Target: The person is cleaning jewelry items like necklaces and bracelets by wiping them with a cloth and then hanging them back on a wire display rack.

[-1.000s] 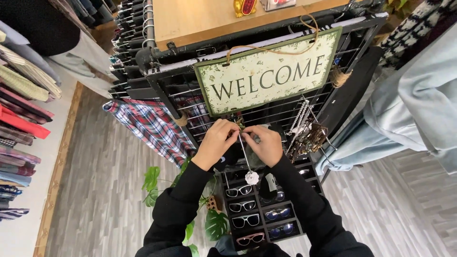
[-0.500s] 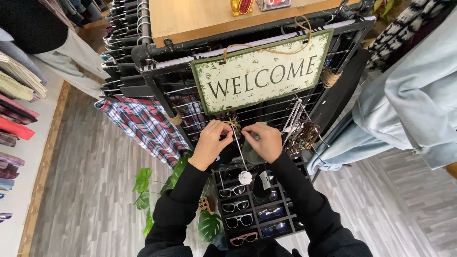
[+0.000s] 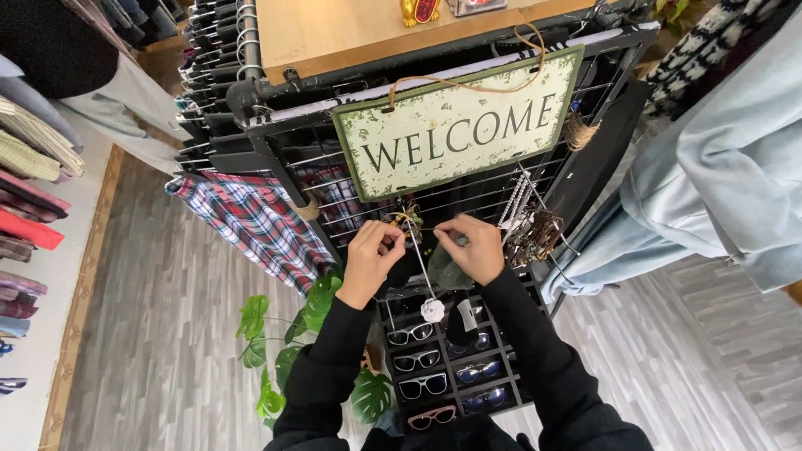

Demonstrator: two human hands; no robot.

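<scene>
My left hand (image 3: 372, 257) and my right hand (image 3: 470, 247) are raised side by side against a black wire grid rack (image 3: 468, 205), just below a hanging rectangular sign (image 3: 458, 125). Both pinch a thin necklace chain (image 3: 419, 263) stretched between them near a hook. From it a small white flower-shaped pendant (image 3: 433, 311) dangles. My right hand also presses a grey-green pouch or tag (image 3: 452, 269) under its fingers. Black sleeves cover both arms.
A black tray of several sunglasses (image 3: 434, 367) leans below my hands. More necklaces and beads (image 3: 528, 221) hang to the right. A plaid shirt (image 3: 251, 225) hangs left, a green leafy plant (image 3: 288, 334) lower left, denim garments (image 3: 718, 192) right, folded clothes (image 3: 25, 192) far left.
My hands have stayed on the chain at the grid, moving slightly apart along it. The view has shifted a little; the pendant still hangs below.
</scene>
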